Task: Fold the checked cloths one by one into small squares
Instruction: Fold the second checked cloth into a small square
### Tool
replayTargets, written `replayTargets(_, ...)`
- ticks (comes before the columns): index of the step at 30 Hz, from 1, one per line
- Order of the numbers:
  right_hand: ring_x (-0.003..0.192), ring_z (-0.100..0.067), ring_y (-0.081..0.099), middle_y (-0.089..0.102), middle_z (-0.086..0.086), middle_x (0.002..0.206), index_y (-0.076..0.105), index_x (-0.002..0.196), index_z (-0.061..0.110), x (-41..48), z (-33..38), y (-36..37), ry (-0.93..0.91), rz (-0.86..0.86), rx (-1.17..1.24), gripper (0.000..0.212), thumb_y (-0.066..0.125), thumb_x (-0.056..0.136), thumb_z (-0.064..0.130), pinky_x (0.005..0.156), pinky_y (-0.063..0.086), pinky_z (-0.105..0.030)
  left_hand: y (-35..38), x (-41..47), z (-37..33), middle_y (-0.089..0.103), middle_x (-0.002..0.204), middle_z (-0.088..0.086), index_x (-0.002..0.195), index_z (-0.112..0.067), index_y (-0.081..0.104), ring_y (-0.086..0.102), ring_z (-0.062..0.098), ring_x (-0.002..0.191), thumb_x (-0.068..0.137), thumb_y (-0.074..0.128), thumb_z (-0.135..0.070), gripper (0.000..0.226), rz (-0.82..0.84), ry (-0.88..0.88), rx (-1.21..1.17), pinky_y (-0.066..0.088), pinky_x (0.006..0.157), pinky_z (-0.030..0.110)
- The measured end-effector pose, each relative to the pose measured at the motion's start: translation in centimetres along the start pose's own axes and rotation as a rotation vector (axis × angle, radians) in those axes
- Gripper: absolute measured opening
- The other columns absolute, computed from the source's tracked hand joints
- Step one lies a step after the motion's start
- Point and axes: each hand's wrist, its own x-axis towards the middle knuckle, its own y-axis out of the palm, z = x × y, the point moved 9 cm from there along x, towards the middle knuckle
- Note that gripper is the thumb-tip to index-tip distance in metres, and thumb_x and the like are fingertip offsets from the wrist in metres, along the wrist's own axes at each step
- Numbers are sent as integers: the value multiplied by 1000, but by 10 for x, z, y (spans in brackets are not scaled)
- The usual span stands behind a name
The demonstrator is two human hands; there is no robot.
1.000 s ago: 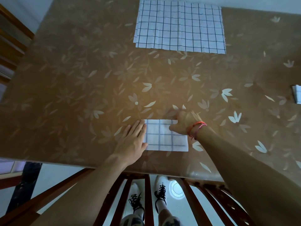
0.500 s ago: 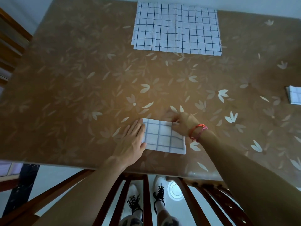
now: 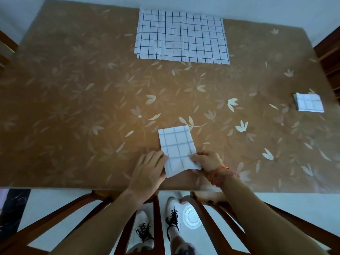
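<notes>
A partly folded checked cloth [image 3: 176, 144] lies as a narrow rectangle near the table's front edge, its long side pointing away from me. My left hand [image 3: 150, 168] holds its near left corner, fingers on the cloth's edge. My right hand [image 3: 207, 161], with a red string on the wrist, pinches the near right corner. A stack of unfolded checked cloths [image 3: 181, 36] lies flat at the far edge. A small folded checked square [image 3: 308, 102] sits at the far right.
The table [image 3: 73, 100] has a brown covering with a pale leaf pattern. A wooden chair back [image 3: 158, 218] stands between me and the front edge. More dark wooden chairs [image 3: 329, 61] flank the right and left sides.
The folded cloth has turned from lying sideways to pointing away from me. Both hands have moved to its near end; the camera has tilted, showing more of the table.
</notes>
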Motion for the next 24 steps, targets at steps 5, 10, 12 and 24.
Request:
replayTargets(5,74,-32,68,70,-19,88,69,91,4,-9,-25,6,58,50,44,19,70,73,0,57,55,-35,-1,-9,-3,61,115,2,107,-15,63,56,24,109,80,72,-17,29,-27,36,36,44,89,37)
replayTargets(10,77,-29,69,72,-13,92,70,94,7,-21,-30,8,11,78,-16,23,72,72,2,60,57,-34,-4,-18,-3,66,110,0,101,-15,67,58,24,107,79,74,-16,24,-25,39,21,46,87,37)
replayTargets(12,80,-20,66,71,-3,92,66,97,10,-25,-21,1,-70,54,-140,27,72,72,3,62,53,-26,-5,-19,-4,68,107,0,98,-15,67,59,24,105,77,75,-15,22,-18,37,6,47,85,37)
replayTargets(24,100,-28,63,66,-12,111,65,117,10,-27,-8,6,-223,227,-427,55,46,77,-22,62,57,-24,-5,-18,6,66,89,-8,91,-18,64,57,18,97,86,65,-16,6,-10,-85,-108,39,82,33)
